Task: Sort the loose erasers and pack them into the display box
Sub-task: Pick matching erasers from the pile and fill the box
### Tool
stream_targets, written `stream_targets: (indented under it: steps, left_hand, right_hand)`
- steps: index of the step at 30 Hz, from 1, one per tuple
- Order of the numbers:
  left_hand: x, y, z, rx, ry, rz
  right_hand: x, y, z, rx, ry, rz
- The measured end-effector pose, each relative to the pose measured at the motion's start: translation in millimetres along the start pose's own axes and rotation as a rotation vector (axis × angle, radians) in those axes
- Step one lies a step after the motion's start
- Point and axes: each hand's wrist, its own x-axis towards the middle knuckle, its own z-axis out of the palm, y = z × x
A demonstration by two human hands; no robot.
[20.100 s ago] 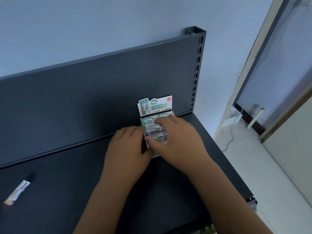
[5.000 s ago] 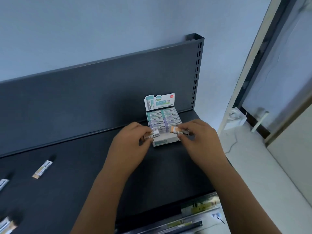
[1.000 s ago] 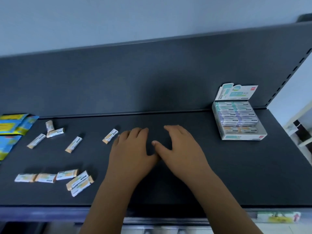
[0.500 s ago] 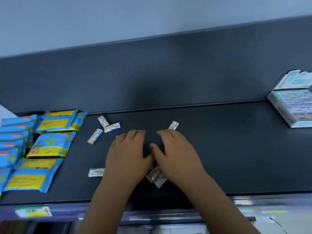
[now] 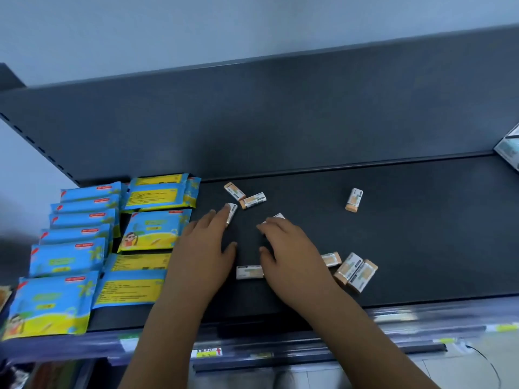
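Note:
Several loose erasers in white sleeves with orange ends lie scattered on the dark shelf (image 5: 421, 234). My left hand (image 5: 203, 248) is flat on the shelf, its fingertips touching one eraser (image 5: 231, 213). My right hand (image 5: 286, 248) lies beside it, fingers over another eraser (image 5: 276, 217). Between the hands near the wrists lies an eraser (image 5: 249, 272). Two erasers (image 5: 244, 195) lie behind, one (image 5: 354, 199) stands apart to the right, and a cluster (image 5: 354, 270) sits right of my right wrist. Only a corner of the display box (image 5: 509, 148) shows at the far right edge.
Blue and yellow packets (image 5: 84, 242) fill the shelf's left part in rows. The shelf's dark back panel (image 5: 280, 113) rises behind. A price-label rail (image 5: 280, 343) runs along the front edge.
My view has swung further left, so the display box has almost left the frame and more packets show. Both hands have spread slightly apart over the loose erasers.

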Motion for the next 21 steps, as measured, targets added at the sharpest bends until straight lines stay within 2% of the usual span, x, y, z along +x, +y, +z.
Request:
stream_targets:
  steps: [4,7,14,21]
  left_hand:
    - [7,-7,1,0.047,-0.039,0.016]
    - [9,-7,1,0.08,-0.083,0.046]
    - [8,-8,-3,0.009,0.107,0.039]
    - [14,-8,5,-0.026,0.089,0.051]
  right_hand:
    - [3,0,1,-0.066,0.09,0.032]
    - [9,3,-2,-0.147,0.025,0.027]
    - [8,5,0,-0.246,0.069,0.051]
    - [14,4,1,-0.273,0.105,0.096]
